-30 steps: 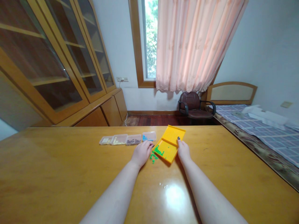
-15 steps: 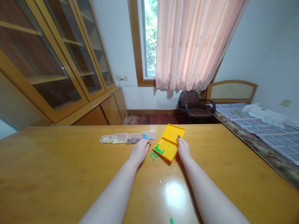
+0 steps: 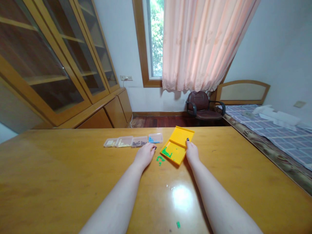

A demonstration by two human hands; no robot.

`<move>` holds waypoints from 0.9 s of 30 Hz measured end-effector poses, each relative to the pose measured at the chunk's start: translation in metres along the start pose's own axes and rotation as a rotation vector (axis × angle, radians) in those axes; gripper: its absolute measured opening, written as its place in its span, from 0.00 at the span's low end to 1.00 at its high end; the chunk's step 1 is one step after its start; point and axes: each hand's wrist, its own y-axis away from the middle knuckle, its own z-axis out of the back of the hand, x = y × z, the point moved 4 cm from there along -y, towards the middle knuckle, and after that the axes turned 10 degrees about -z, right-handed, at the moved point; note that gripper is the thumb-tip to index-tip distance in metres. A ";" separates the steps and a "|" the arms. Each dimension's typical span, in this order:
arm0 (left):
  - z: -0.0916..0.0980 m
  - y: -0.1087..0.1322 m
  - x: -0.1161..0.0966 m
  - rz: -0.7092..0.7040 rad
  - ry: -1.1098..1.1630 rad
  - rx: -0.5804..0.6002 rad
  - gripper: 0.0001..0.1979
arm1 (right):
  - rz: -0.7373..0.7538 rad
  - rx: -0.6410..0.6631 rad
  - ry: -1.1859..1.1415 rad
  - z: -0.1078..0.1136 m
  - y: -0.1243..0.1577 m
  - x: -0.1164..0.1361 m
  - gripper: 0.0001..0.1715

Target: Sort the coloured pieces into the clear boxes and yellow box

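Note:
An open yellow case [image 3: 181,136] with a hinged lid lies tilted on the table. My right hand [image 3: 192,152] grips its right edge, thumb on top. Small green pieces [image 3: 166,152] are heaped in the left corner of the case's near half. A few more loose green pieces [image 3: 160,159] lie on the tabletop just outside that corner. My left hand [image 3: 145,154] rests on the table left of them, its fingers curled and their tips partly hidden. Whatever they may hold cannot be made out.
A row of clear plastic boxes [image 3: 124,139] with cream, dark and blue small pieces stands beyond my left hand. One green piece [image 3: 178,224] lies at the near edge of the view. Past the wooden table [image 3: 60,182] are an armchair [image 3: 200,105] and a bed [image 3: 273,130].
The view has tipped slightly downward, bringing the near green piece more fully into sight. My hands and the yellow case keep nearly the same places.

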 end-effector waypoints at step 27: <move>-0.037 0.002 -0.024 -0.005 -0.355 0.342 0.12 | 0.010 -0.289 -0.035 0.020 0.007 0.020 0.27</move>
